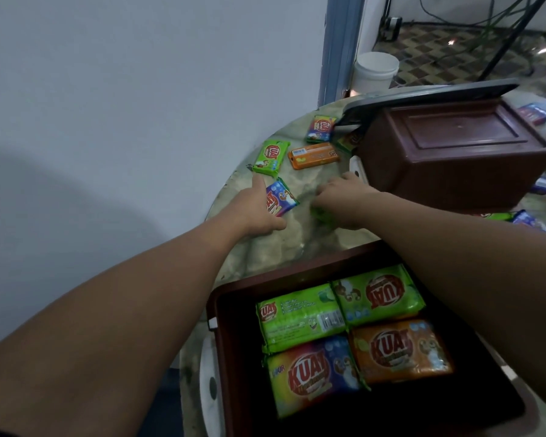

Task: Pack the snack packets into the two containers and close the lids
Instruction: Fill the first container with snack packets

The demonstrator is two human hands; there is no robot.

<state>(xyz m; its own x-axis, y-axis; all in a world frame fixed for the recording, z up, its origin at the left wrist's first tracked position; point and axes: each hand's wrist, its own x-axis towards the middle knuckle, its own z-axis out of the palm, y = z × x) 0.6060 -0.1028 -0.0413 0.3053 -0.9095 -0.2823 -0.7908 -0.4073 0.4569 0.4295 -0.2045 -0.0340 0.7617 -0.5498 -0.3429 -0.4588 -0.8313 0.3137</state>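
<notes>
While our left hand [259, 212] lies flat with straight fingers on a blue snack packet [281, 197] at mid-frame, our right hand [338, 200] curls over a green packet [320, 214]. Below, the open brown container [234, 310] holds four packets; the other container [454, 152] sits upper right.

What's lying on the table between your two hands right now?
In the head view, the blue-and-red snack packet lies between the left hand and right hand, the left hand's fingers touching it. A green packet shows under the right hand.
</notes>
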